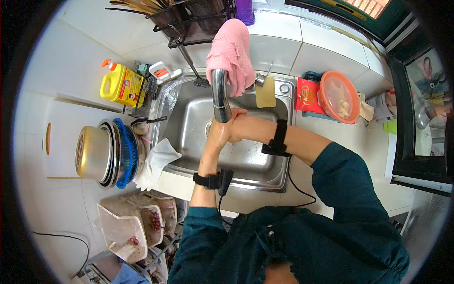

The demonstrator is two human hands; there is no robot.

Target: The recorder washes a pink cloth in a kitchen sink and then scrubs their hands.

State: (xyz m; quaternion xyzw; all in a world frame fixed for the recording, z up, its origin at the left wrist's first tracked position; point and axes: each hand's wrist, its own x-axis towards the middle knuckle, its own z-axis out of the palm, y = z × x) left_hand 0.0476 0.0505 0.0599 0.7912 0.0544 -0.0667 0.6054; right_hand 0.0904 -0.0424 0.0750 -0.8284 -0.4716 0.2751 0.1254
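Both my hands are together under the spout of a chrome faucet (220,92), over a stainless steel sink (248,170). My left hand (219,130) looks wet, and part of it is hidden behind the spout. Against its wrist side rests my right hand (239,127), its fingers wrapped around or lying on the left one; the exact grip is hard to see. A pink towel (232,53) hangs over the top of the faucet. Behind the right forearm, a yellow cloth or sponge sheet (265,93) lies over the sink's back edge. Each forearm wears a black strap.
White gloves (156,165) lie at the sink's left rim, beside stacked metal pots (94,152) and a blue basket (124,152). A yellow detergent jug (122,85) stands back left. A red packet (308,95) and an orange-rimmed bowl (339,96) are at right. A black cable trails near the right elbow.
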